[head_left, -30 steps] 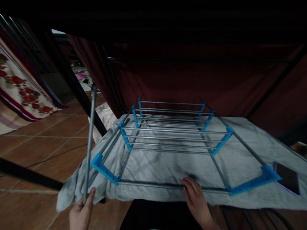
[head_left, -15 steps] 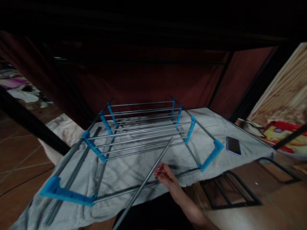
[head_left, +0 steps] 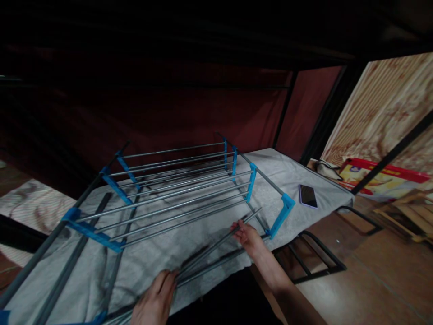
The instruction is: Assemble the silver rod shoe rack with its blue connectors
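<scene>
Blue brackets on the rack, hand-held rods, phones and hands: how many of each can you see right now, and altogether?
Blue brackets: 8, one cut off by the bottom edge
Hand-held rod: 1
Phone: 1
Hands: 2, left hand and right hand
Total: 12
</scene>
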A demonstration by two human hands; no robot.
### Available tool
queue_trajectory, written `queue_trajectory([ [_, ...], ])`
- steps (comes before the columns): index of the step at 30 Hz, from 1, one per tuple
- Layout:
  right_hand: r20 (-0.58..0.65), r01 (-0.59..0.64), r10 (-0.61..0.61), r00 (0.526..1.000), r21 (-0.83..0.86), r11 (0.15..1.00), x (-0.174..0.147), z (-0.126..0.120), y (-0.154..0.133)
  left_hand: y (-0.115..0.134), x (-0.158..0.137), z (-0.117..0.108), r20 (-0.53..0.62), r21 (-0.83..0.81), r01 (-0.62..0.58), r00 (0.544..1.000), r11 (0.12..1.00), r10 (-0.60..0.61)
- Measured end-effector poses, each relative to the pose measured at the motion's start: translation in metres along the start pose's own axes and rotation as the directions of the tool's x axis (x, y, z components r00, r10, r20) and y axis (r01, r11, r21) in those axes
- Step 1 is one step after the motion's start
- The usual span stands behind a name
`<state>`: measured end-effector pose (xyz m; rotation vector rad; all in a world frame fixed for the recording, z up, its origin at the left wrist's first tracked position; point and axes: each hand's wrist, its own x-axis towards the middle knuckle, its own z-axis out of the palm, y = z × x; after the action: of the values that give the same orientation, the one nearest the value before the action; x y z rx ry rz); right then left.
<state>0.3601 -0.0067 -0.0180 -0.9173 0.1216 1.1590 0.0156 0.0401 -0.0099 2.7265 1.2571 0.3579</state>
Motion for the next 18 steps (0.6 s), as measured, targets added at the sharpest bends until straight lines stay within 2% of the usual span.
queue_trajectory([
  [3,-0.046,-0.034,0.036,0.998,0.053,0.998,0.015,-0.002,0.001,0.013,0.042,0.005,-0.001,0.072,-0.063,0.998,0.995,0.063],
  [6,-0.103,-0.012,0.021,0.994,0.086,0.996,0.031,-0.004,-0.002,0.006,0.067,0.012,0.050,0.093,-0.084,0.996,0.992,0.079],
  [9,-0.164,0.037,-0.017,0.986,0.126,0.991,0.047,-0.008,-0.008,-0.016,0.079,0.019,0.074,0.101,-0.078,0.995,0.992,0.071],
  [12,-0.175,0.090,-0.062,0.983,0.162,0.983,0.059,-0.011,-0.012,-0.037,0.085,0.029,0.082,0.092,-0.078,0.994,0.993,0.070],
  [18,-0.134,0.192,-0.172,0.976,0.158,0.969,0.072,-0.013,-0.013,-0.052,0.094,0.052,0.023,-0.025,-0.106,0.994,0.994,0.107],
])
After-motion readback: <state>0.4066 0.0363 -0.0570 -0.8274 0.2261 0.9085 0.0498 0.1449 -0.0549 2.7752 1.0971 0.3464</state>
